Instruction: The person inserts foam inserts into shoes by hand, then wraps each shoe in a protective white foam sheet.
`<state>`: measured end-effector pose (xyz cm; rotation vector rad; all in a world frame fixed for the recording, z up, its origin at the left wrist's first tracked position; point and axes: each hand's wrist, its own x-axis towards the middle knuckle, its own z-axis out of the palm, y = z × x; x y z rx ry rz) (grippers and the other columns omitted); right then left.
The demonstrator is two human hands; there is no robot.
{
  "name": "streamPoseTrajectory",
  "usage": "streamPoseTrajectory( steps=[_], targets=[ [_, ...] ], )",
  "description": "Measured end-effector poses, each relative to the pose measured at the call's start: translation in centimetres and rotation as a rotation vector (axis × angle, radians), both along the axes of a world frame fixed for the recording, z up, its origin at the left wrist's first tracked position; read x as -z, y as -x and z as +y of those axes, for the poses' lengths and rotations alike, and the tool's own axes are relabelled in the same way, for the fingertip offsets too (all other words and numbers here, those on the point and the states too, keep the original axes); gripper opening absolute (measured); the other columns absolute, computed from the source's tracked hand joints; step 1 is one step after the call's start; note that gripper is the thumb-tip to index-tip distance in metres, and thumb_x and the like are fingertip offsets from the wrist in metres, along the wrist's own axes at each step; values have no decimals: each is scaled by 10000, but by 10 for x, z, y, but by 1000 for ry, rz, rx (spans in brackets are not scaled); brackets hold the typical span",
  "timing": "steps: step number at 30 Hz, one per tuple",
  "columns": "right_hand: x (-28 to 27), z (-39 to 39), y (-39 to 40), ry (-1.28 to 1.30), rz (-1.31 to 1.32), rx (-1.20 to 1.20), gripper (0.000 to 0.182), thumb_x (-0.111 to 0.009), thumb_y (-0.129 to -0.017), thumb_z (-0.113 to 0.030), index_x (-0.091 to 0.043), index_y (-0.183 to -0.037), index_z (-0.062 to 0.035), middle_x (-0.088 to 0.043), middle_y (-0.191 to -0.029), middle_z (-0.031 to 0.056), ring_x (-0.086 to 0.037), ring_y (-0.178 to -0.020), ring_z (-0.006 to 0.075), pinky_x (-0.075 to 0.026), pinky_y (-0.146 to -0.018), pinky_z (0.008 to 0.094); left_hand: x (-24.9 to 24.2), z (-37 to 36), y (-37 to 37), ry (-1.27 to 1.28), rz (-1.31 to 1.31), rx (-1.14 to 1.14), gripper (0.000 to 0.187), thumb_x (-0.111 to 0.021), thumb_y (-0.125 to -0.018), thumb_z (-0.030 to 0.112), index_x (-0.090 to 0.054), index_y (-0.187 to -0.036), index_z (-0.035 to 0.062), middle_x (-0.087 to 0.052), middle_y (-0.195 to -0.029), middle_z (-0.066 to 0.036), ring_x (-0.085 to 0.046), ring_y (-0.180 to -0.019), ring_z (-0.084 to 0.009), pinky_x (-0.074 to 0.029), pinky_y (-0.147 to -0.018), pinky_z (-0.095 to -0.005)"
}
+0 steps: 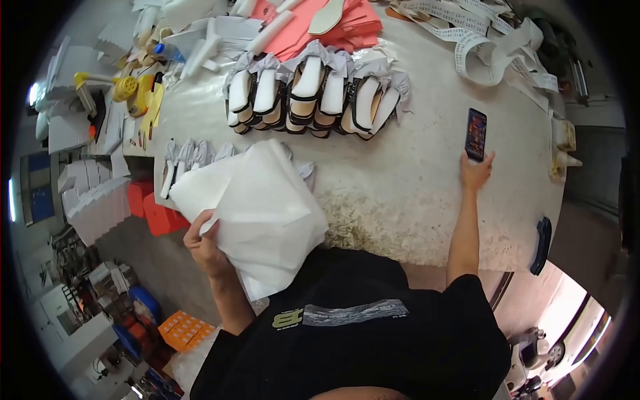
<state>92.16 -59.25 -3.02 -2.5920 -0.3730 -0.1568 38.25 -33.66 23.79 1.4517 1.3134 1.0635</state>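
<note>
My left hand [205, 247] is closed on the edge of a stack of thin white wrapping sheets [267, 213], pinched between thumb and fingers. The sheets hang over the front of the table and partly hide a row of shoes [172, 168] behind them. My right hand [476, 172] grips the lower end of a smartphone [476, 133], whose lit screen faces up. Between the hands, farther back, stands a group of black-strapped sandals [308, 97] with white padding inside and grey-white tissue at their far ends.
Red-pink paper [357, 27] and white scraps lie at the back of the table [413, 193]. Printed white strips [477, 57] curl at the back right. A yellow tape dispenser [137, 93] is at the left, and a dark blue handle-like object [541, 245] sits at the right edge.
</note>
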Motion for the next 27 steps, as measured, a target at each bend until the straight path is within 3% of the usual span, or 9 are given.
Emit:
streamPoseTrajectory(
  steps=[4,6,7,9,11,15,19,24,27],
  targets=[
    [-2,-7,1,86,-236,55,909,-756,-788,-415,-306,-1441,27,-537,-1282,191,-533,-1116,362,-402,-1009,432,-28,-8,44,-120,-181,-285,280,-570,-849,136,-648,-1048,-46,-669,-1017,-143,-616,-908,-188,-474,-848,-272],
    [-52,36,52,-95,-331,-68,817,-758,-811,-297,-328,-1433,13,-517,-1307,179,-520,-1141,343,-389,-1029,422,-45,-11,72,-155,-7,-527,395,-453,-966,241,-615,-1142,-74,-680,-1028,-212,-665,-866,-229,-546,-775,-316],
    [-86,65,93,-253,-267,-247,760,-762,-812,-187,-357,-1427,-1,-549,-1263,174,-564,-1084,308,-437,-991,396,-57,-13,68,-158,-7,-550,395,-453,-966,241,-615,-1142,-74,-680,-1028,-212,-665,-866,-229,-546,-775,-316],
    [-123,110,186,-414,118,-616,747,-768,-797,-127,-376,-1420,-2,-574,-1239,179,-609,-1031,284,-492,-937,366,-75,-9,59,-222,-135,-601,408,-464,-962,260,-620,-1136,-75,-687,-1020,-205,-676,-819,-231,-554,-703,-299],
    [-152,167,268,-657,402,-870,729,-753,-802,-93,-375,-1418,8,-587,-1229,193,-637,-1003,274,-523,-892,349,-74,6,83,-182,-183,-429,372,-509,-948,228,-621,-1144,-68,-690,-1027,-186,-674,-836,-226,-551,-722,-290],
    [-132,267,307,-761,351,-713,782,-734,-805,-108,-307,-1449,16,-530,-1291,255,-593,-1099,336,-499,-935,403,-58,44,104,-183,-301,-504,331,-601,-894,134,-626,-1149,-76,-684,-1042,-177,-655,-864,-196,-525,-798,-244],
    [-111,312,314,-522,15,-475,861,-756,-790,-195,-262,-1459,29,-450,-1369,290,-516,-1213,384,-430,-1025,403,-44,74,131,-103,-416,-398,324,-610,-890,104,-631,-1159,-74,-682,-1064,-178,-650,-877,-191,-519,-819,-245],
    [-123,339,318,-528,-17,-291,903,-723,-783,-189,-182,-1482,-9,-446,-1348,318,-515,-1159,430,-449,-953,467,-40,104,174,-34,-473,-407,310,-620,-901,90,-635,-1168,-67,-676,-1089,-189,-644,-919,-190,-517,-841,-258],
    [-134,350,311,-496,-61,-293,861,-722,-776,-184,-233,-1462,-7,-485,-1309,306,-540,-1103,429,-459,-934,458,-31,127,193,-9,-411,-310,319,-632,-901,79,-628,-1186,-66,-676,-1097,-191,-643,-927,-189,-517,-843,-259]
  ],
)
